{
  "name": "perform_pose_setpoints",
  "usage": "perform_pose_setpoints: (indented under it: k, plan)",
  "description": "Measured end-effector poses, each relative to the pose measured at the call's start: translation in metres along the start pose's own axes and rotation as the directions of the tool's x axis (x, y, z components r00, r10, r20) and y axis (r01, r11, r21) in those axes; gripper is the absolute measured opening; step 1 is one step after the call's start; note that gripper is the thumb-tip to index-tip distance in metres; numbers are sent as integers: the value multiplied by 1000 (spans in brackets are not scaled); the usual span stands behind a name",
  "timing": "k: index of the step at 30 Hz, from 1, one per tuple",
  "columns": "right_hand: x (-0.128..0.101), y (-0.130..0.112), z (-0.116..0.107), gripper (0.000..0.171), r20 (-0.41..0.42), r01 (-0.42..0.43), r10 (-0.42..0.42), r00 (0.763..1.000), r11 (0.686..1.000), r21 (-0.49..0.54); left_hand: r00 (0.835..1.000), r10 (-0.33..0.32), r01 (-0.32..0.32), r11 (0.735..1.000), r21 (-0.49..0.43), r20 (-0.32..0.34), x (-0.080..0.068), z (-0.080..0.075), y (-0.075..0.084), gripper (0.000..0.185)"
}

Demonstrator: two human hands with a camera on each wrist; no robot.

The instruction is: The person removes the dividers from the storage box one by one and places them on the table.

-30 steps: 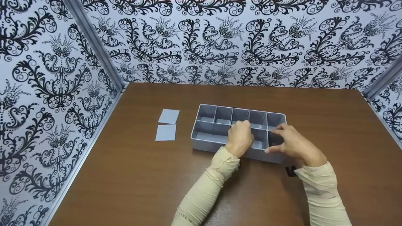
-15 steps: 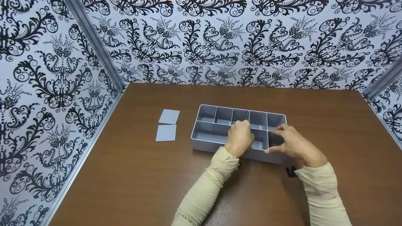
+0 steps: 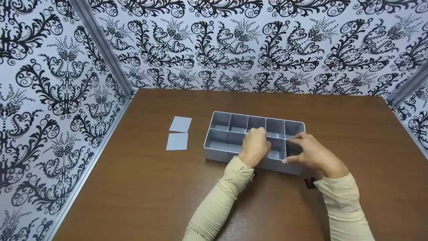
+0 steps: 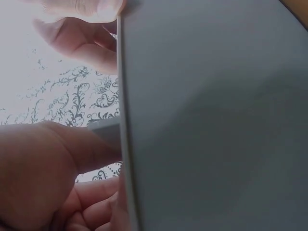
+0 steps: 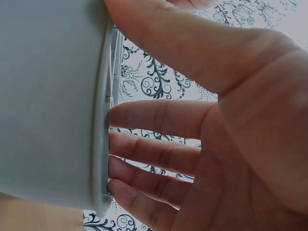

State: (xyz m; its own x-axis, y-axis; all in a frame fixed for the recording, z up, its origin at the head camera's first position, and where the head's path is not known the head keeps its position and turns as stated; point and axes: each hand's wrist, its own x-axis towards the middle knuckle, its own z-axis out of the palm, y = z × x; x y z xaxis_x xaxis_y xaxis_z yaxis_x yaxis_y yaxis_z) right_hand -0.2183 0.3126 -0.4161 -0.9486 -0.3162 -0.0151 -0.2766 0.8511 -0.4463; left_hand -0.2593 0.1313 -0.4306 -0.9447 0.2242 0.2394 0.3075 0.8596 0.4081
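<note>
A grey compartment tray (image 3: 217, 153) with several dividers stands mid-table. My left hand (image 3: 255, 144) is curled over its middle, knuckles up. In the left wrist view my thumb (image 4: 57, 159) and fingers (image 4: 79, 41) pinch a thin grey divider edge (image 4: 108, 132) beside a broad grey wall (image 4: 216, 120). My right hand (image 3: 311, 152) holds the tray's right end. Its thumb (image 5: 168, 41) presses the near outer wall (image 5: 48, 96), and its fingers (image 5: 154, 118) reach over the rim.
Two loose grey divider cards (image 3: 180, 124) (image 3: 177, 141) lie flat left of the tray. A small black object (image 3: 309, 182) shows beneath my right wrist. The brown table (image 3: 150, 187) is boxed in by patterned walls at the left, back and right.
</note>
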Motion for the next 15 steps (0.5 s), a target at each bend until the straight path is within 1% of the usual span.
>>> perform_pose_setpoints:
  k: [6,15]
  plan:
    - [0,0,0,80,5,-4,4,1000,1000,2,1000,-5,6,999,-33,21,1,-2,-1,9]
    - [1,0,1,80,-5,8,-8,1000,1000,-2,999,-18,20,999,-34,36,2,-3,0,10]
